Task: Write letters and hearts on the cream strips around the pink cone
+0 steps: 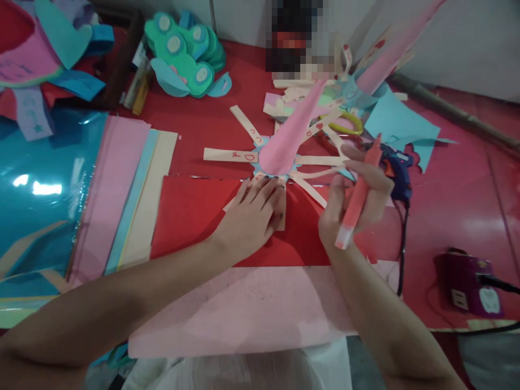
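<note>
A pink paper cone (286, 141) stands on a blue base, with cream paper strips (231, 155) spread around it, some marked with red letters. My left hand (258, 211) lies over the strips just below the cone, fingers bent slightly and holding nothing I can make out. Held in my right hand (361, 189) is a red marker (359, 195), tilted, to the right of the cone. The fingers of my right hand are also close to the end of a strip. Red paper (195, 216) lies beneath my left hand.
Green paper shapes (199, 57) lie at the back left, coloured sheets (117, 189) at the left. A second cone (385, 59), yellow-handled scissors (349, 122) and a blue glue gun (398, 173) are at the right. A purple power socket (473, 281) sits far right. Pink paper (252, 303) covers the front.
</note>
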Demonstrator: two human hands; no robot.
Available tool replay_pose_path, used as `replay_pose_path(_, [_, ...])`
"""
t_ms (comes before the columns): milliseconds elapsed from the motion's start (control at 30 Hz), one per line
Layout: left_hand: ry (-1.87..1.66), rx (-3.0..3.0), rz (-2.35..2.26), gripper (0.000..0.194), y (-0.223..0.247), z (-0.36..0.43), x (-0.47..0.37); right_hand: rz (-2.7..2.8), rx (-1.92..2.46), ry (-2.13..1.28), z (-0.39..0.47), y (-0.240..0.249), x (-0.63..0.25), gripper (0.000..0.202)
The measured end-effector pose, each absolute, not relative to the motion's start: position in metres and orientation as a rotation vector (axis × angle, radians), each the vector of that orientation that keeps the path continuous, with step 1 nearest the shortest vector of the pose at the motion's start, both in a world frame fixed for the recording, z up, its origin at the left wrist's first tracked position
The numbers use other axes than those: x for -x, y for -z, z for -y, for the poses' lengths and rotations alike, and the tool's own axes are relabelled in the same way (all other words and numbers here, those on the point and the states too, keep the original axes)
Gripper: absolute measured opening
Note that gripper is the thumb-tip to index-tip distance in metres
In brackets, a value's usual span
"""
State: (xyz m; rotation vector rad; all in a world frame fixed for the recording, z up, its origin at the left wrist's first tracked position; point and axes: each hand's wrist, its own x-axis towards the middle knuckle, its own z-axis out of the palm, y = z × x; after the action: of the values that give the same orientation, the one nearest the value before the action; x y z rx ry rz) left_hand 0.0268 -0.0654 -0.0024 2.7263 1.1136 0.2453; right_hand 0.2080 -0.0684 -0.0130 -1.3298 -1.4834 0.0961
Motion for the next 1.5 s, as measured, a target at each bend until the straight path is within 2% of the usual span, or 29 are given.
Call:
replay_pose_path(133, [-0.272,-2.736,-1.106,0.047,0.003,0.066,-0.027,1.431,1.183,0.093,0.063,0.010,-0.206,0.025])
replay_pose_path(500, [-0.243,-2.749,-1.112,0.047,0.001,0.066,-0.026,1.373,1.227,-0.221,0.073,0.011,-0.199,0.023])
replay_pose_path(733, [-0.277,-2.774,-1.100,0.046,0.002,0.066,-0.026,1.421,1.282,-0.569,0.070,0.004,-0.197,0.021])
replay_pose_path(933, [-0.290,-2.765,-1.103,0.045,0.003,0.067,-0.026,1.327,1.340,-0.607,0.069,0.002,-0.193,0.014])
replay_pose_path(1100, [-0.267,-2.744,-1.103,0.047,0.002,0.066,-0.026,1.359,1.332,-0.689,0.071,-0.001,-0.193,0.022])
replay_pose_path(1500, [-0.271,-2.716,-1.164,0.045,0.006,0.067,-0.029,1.321,0.934,-1.371,0.070,0.003,-0.200,0.034])
